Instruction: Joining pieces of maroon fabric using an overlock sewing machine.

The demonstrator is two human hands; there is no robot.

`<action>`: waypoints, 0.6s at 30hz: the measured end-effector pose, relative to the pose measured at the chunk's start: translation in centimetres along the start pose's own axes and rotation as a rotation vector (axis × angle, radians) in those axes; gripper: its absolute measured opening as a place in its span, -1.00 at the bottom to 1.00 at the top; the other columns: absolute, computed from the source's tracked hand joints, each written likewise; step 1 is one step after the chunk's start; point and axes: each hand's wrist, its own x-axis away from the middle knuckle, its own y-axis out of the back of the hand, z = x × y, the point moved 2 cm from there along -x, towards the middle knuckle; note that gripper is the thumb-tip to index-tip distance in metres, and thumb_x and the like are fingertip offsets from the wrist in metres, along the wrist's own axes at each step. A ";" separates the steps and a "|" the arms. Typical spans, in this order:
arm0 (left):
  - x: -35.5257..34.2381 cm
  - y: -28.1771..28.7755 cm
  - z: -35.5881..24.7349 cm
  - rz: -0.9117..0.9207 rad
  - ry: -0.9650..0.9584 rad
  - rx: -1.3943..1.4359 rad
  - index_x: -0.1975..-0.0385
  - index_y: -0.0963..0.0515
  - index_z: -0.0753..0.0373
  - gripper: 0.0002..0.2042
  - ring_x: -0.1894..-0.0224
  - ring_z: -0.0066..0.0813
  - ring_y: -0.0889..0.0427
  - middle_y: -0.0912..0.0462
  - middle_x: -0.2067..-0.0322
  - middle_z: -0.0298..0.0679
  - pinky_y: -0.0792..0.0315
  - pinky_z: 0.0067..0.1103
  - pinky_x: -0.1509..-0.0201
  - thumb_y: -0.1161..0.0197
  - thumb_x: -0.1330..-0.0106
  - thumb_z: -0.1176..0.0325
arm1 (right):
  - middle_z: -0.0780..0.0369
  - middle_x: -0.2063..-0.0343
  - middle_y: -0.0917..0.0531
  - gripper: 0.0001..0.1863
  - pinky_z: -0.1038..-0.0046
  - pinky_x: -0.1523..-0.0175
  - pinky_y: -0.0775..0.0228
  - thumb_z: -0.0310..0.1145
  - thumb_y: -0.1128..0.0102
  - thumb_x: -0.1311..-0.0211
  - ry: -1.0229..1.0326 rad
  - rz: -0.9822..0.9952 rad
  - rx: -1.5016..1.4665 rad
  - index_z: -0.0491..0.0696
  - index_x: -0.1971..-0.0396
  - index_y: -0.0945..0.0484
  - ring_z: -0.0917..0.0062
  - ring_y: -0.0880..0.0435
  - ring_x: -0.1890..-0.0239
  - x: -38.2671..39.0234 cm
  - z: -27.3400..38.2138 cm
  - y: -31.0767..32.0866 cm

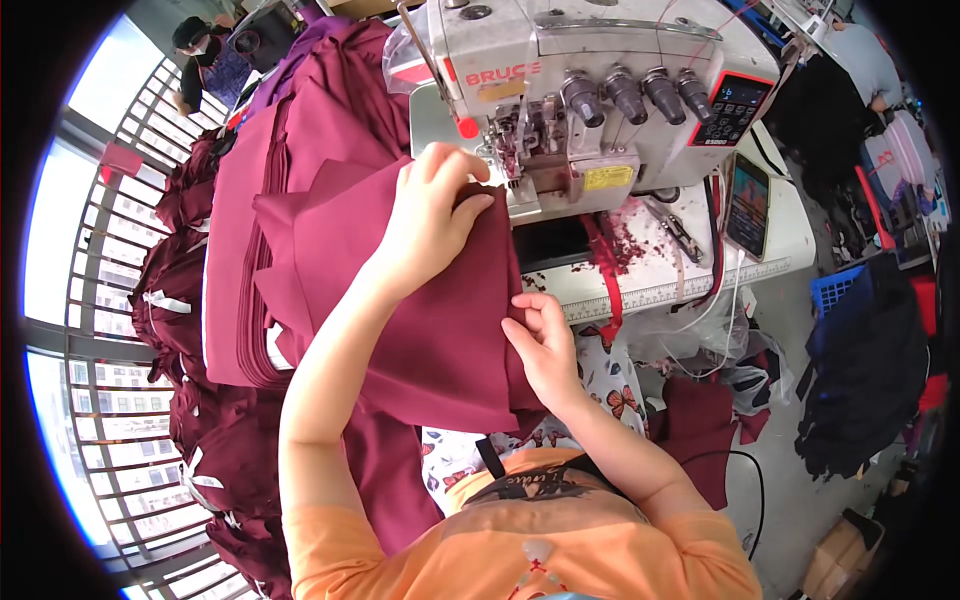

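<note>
A maroon fabric piece (430, 330) lies across my lap and the machine's front, its right edge running down from the needle area. My left hand (435, 210) is closed on the fabric's top corner, close to the presser foot (513, 180) of a white overlock sewing machine (600, 60). Lower along that same edge, my right hand (545, 350) pinches the fabric between thumb and fingers. Whether the fabric's corner lies under the foot is hidden by my left fingers.
Left of the machine rises a stack of folded maroon fabric (240, 240). Maroon lint, thread snips (675, 230) and a phone (748, 205) lie on the white table (780, 235). Maroon bundles (220, 430) line the railing. Dark cloth (865, 370) hangs at right. Another person (205, 65) sits far left.
</note>
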 end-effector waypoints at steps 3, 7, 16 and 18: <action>0.4 0.3 -1.2 -0.030 -0.164 -0.205 0.46 -0.49 0.27 -0.85 0.13 -0.36 -0.40 -0.48 0.32 -0.28 -0.22 -0.44 0.05 -0.26 0.06 0.47 | 0.30 0.39 -0.54 -0.77 0.71 0.22 -0.29 -0.51 -0.05 -0.18 -0.094 0.121 0.053 -0.19 0.16 -0.37 0.75 -0.46 0.34 -0.2 1.1 0.2; 2.2 0.2 -2.7 0.071 -0.199 -0.426 0.28 -0.52 0.26 -0.75 0.07 -0.37 -0.40 -0.49 0.21 -0.29 -0.24 -0.45 0.02 -0.22 0.03 0.44 | 0.09 0.52 -0.60 -0.77 0.46 0.40 -0.38 -0.31 -0.17 -0.10 0.164 0.348 0.431 -0.20 0.41 -0.52 0.33 -0.59 0.52 -0.9 1.7 -1.3; 4.0 -1.5 -3.5 0.024 -0.072 -0.448 0.05 -0.40 0.33 -0.57 -0.10 -0.28 -0.34 -0.39 -0.01 -0.17 -0.25 -0.42 -0.11 -0.16 0.01 0.54 | 0.20 0.57 -0.59 -0.77 0.60 0.41 -0.33 -0.35 -0.15 -0.13 0.018 0.154 0.215 -0.25 0.46 -0.50 0.69 -0.49 0.54 1.5 0.7 -0.1; 4.0 -2.1 -3.6 0.046 -0.034 -0.476 -0.01 -0.35 0.31 -0.54 -0.11 -0.24 -0.33 -0.37 -0.03 -0.14 -0.22 -0.36 -0.15 -0.15 0.00 0.53 | 0.22 0.58 -0.59 -0.78 0.61 0.42 -0.32 -0.36 -0.14 -0.14 0.026 0.152 0.193 -0.25 0.46 -0.50 0.71 -0.48 0.54 1.6 0.8 0.1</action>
